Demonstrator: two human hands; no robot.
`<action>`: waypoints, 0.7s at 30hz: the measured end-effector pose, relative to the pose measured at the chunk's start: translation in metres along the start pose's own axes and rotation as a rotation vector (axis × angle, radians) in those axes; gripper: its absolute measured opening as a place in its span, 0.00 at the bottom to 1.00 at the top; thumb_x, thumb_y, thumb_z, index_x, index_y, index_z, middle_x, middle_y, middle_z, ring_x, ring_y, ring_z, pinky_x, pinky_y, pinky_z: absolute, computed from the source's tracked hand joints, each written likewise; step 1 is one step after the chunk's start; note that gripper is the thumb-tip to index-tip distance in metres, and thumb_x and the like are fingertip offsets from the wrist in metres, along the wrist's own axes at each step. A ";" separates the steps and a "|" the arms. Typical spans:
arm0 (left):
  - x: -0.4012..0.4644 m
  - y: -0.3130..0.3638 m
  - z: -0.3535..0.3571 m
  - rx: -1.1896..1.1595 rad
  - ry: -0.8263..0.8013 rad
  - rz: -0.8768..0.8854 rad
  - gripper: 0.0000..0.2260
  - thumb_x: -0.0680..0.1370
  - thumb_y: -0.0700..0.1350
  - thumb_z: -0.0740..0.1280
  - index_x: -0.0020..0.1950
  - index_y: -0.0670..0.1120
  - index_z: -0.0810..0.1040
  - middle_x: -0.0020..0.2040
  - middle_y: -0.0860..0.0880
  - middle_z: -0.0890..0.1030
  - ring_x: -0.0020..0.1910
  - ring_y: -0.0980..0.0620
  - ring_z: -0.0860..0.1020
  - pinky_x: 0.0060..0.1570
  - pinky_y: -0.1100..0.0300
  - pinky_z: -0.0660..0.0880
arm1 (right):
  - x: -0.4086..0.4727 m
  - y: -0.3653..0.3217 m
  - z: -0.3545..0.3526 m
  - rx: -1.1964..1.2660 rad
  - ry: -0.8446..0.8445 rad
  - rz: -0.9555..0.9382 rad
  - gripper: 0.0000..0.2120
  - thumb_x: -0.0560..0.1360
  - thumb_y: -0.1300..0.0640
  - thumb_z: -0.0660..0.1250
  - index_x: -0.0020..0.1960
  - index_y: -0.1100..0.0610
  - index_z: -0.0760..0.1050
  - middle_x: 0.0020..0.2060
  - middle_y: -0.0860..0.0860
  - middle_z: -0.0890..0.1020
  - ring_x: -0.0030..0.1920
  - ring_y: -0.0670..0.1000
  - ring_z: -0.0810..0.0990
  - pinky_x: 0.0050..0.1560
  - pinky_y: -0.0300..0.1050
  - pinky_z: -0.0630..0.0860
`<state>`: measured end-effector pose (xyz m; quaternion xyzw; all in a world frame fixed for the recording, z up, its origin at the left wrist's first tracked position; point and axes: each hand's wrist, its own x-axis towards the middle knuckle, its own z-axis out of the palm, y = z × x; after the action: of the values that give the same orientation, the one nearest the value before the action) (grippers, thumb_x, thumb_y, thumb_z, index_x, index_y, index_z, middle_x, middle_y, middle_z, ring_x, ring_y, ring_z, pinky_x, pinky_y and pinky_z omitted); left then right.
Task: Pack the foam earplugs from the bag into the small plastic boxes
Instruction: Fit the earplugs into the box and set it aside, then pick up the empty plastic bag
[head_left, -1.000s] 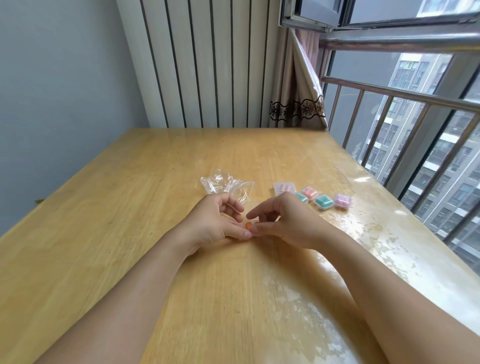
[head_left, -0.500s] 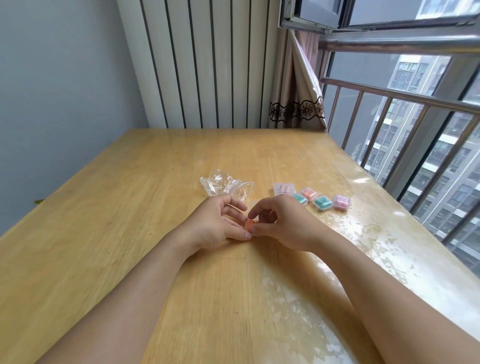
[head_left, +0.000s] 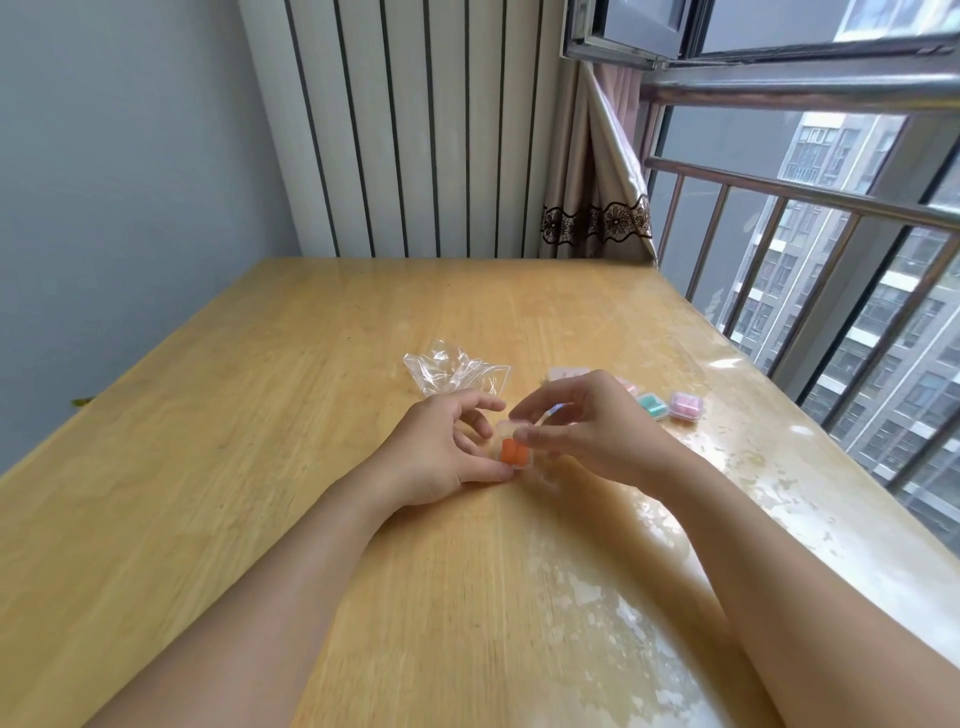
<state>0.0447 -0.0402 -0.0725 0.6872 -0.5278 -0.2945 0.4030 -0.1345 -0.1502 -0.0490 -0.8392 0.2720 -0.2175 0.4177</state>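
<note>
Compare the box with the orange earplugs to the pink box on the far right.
The orange-earplug box is held between the left hand and right hand; the pink box lies untouched on the table. The orange-earplug box's clear lid stands raised; the pink box's lid looks shut. Contents differ: orange versus pink. Both are small clear plastic boxes.

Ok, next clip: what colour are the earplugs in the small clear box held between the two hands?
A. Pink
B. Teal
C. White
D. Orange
D. The small clear box between the left hand and right hand shows orange earplugs; the teal box and pink box sit on the table beyond the right hand.
</note>
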 end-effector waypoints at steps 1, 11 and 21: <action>-0.001 0.002 0.000 0.034 0.005 0.029 0.26 0.65 0.48 0.84 0.60 0.57 0.80 0.50 0.54 0.80 0.34 0.59 0.80 0.45 0.65 0.77 | -0.001 0.000 0.000 -0.027 -0.032 -0.001 0.07 0.71 0.50 0.79 0.46 0.51 0.87 0.37 0.52 0.87 0.36 0.52 0.85 0.42 0.51 0.81; -0.007 0.004 -0.003 0.169 0.089 0.314 0.07 0.69 0.43 0.81 0.46 0.46 0.89 0.44 0.52 0.85 0.44 0.58 0.85 0.43 0.63 0.83 | -0.003 -0.007 0.011 -0.496 -0.033 -0.270 0.07 0.73 0.51 0.77 0.46 0.54 0.88 0.46 0.47 0.85 0.40 0.46 0.77 0.44 0.40 0.73; 0.006 -0.005 0.005 0.448 0.314 0.365 0.10 0.72 0.44 0.76 0.52 0.52 0.85 0.45 0.57 0.80 0.39 0.58 0.77 0.46 0.54 0.79 | 0.011 0.011 0.018 -0.741 0.236 -0.166 0.10 0.80 0.55 0.67 0.45 0.51 0.86 0.46 0.48 0.82 0.50 0.54 0.76 0.45 0.51 0.76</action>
<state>0.0451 -0.0465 -0.0793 0.6898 -0.6255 0.0156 0.3642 -0.1186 -0.1516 -0.0663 -0.9214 0.3093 -0.2327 0.0334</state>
